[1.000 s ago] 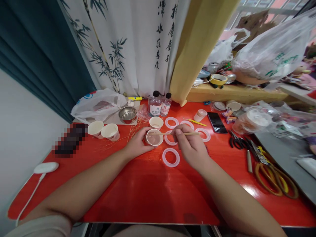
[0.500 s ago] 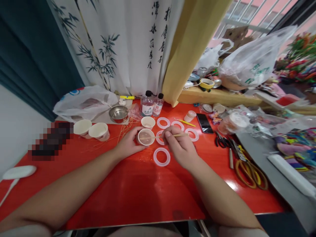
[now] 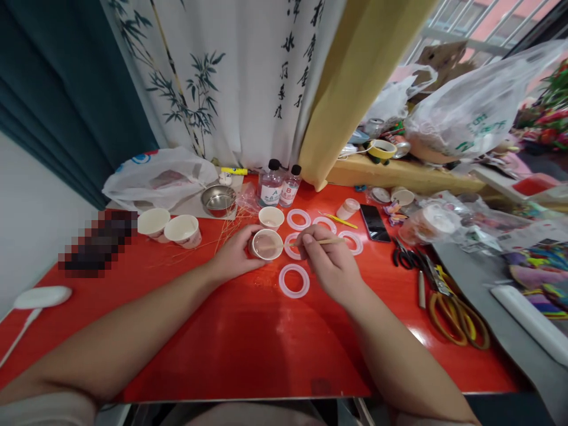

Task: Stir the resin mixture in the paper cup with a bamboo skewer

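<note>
My left hand (image 3: 237,253) is wrapped round a paper cup (image 3: 267,244) that holds a cloudy pinkish liquid. Between the closed fingers of my right hand (image 3: 328,258) is a thin wooden stick (image 3: 332,241), its far end dipping into that cup. Just behind stands a second paper cup (image 3: 271,218). Several pale pink ring moulds lie around my right hand, the nearest ring mould (image 3: 294,281) in front of it and another ring mould (image 3: 299,219) behind. Bottle A (image 3: 270,188) and bottle B (image 3: 290,190), both with black caps, stand upright beyond the cups.
Two paper cups (image 3: 183,231) and a metal bowl (image 3: 218,200) are at the left. On the right lie yellow tweezers (image 3: 339,220), a small jar (image 3: 348,208), a phone (image 3: 375,223) and large scissors (image 3: 459,316). A plastic bag (image 3: 162,176) rests against the curtain.
The view has swung right and then partly back. Both hands keep their grips on the cup and the stick, while the stick's end shifts slightly in the liquid.
</note>
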Demonstrator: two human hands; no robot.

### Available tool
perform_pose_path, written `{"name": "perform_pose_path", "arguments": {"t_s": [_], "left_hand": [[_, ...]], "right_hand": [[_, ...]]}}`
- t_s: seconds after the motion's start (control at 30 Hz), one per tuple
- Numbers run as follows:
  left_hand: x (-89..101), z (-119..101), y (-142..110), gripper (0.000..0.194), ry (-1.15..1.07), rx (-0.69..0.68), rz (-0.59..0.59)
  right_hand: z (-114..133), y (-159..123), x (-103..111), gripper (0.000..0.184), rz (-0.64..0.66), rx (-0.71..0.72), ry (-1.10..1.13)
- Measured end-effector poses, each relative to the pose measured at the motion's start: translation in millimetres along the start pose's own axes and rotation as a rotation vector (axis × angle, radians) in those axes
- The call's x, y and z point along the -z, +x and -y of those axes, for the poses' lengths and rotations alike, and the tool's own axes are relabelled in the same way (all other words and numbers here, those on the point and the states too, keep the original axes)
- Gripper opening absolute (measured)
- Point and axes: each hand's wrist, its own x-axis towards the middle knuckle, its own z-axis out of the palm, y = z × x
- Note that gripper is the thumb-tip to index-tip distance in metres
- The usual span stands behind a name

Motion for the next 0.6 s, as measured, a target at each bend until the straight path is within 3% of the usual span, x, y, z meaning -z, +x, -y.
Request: {"name": "perform_pose_path", "arguments": {"t_s": [0.13,0.27,0.43,0.6], "left_hand": [[-0.3,-1,0,0.07,-0.047,0.005,0.008],[-0.6,-1,1,0.07,-0.071,0.019,0.015],[-0.8,3,1,0.071,-0.053,0.017,0.0],[-0.1,4,0,0.071,-0.028,0.013,-0.017]], "right_hand": [[-3,0,-2,0.03,-0.078,-0.005,0.023],[-5,0,-3,0.032,0.002,-0.013,0.08],[-4,-1,5,0.028,-0.102,0.026,0.1],[-6,2,4,0.028,-0.077,0.049,0.014]]}}
